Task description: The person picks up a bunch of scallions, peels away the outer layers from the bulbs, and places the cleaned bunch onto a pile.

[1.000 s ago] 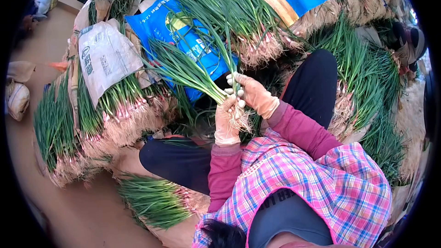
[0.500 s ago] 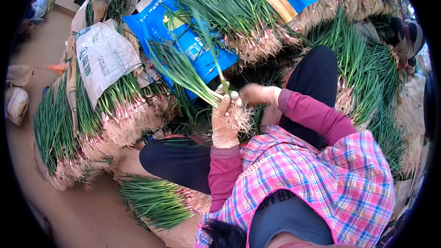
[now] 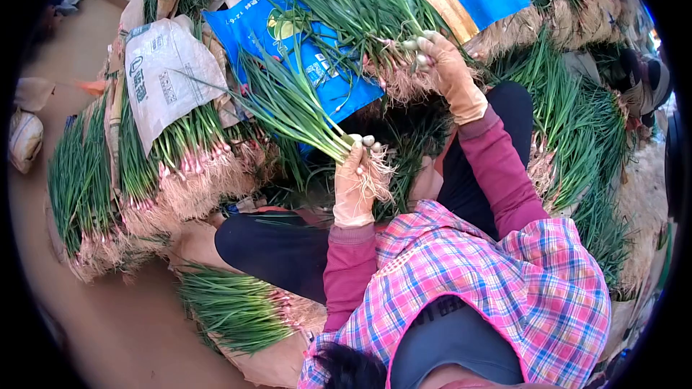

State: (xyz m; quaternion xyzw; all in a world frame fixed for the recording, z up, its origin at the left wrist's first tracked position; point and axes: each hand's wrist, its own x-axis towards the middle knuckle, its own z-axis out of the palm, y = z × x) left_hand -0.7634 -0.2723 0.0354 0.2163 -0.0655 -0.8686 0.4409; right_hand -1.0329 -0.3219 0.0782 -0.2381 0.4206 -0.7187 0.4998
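My left hand (image 3: pixel 354 184), in a pale glove, is closed around a bunch of green onions (image 3: pixel 306 124). Their leaves point to the upper left and their roots hang at the right of the hand. Farther up and right, my right hand (image 3: pixel 450 75), also gloved, has its fingers pressed at the bulb end of the onion pile (image 3: pixel 375 11); what exactly the fingertips hold is too small to tell. A blue printed bag (image 3: pixel 292 50) lies under the left edge of that pile.
A white printed bag (image 3: pixel 169 75) covers part of the left onion bundles (image 3: pixel 173 173). Another onion bundle (image 3: pixel 238 306) lies below my bent left leg (image 3: pixel 270 252). More onions (image 3: pixel 569 119) are heaped at the right, beside a shoe (image 3: pixel 645 79).
My right hand has moved up and right, from beside my left hand to the onion pile. The bunch in my left hand looks more spread out.
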